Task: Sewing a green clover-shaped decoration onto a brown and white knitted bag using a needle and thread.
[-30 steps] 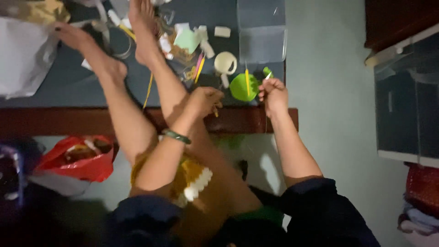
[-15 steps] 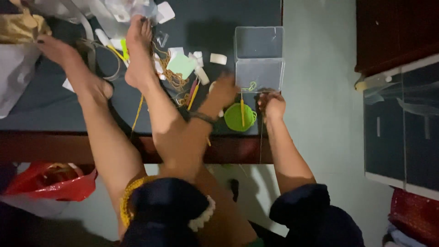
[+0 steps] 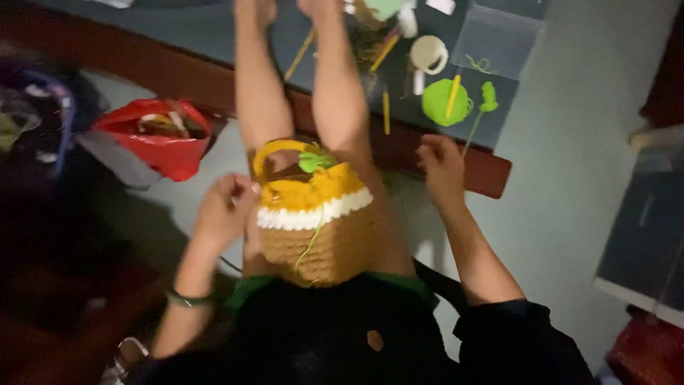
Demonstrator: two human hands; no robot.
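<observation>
Sitting: a person sits with both legs stretched up onto a low dark bench, seen from the head camera looking down at the lap.
Basket: a small crocheted basket rests on the thighs — tan lower body, white band, orange-yellow top, with a yellow handle arched over its far side.
Green piece: a small green crocheted bit sits on the basket's top edge, and a thin green yarn strand trails down the front.
Left hand: the left hand is just beside the basket's left side, fingers curled in and pinched together; whether it grips anything cannot be told through the blur. A green bracelet circles that wrist.
Right hand: the right hand hovers right of the basket, apart from it, near the bench edge, fingers loosely bent and nothing clearly in it.
Bench: a round green crochet disc with a yellow hook across it, a green leaf-shaped piece on a stem, a white tape roll and a clear plastic box — all well beyond the hands.
Floor: a red plastic bag lies left of the legs.
</observation>
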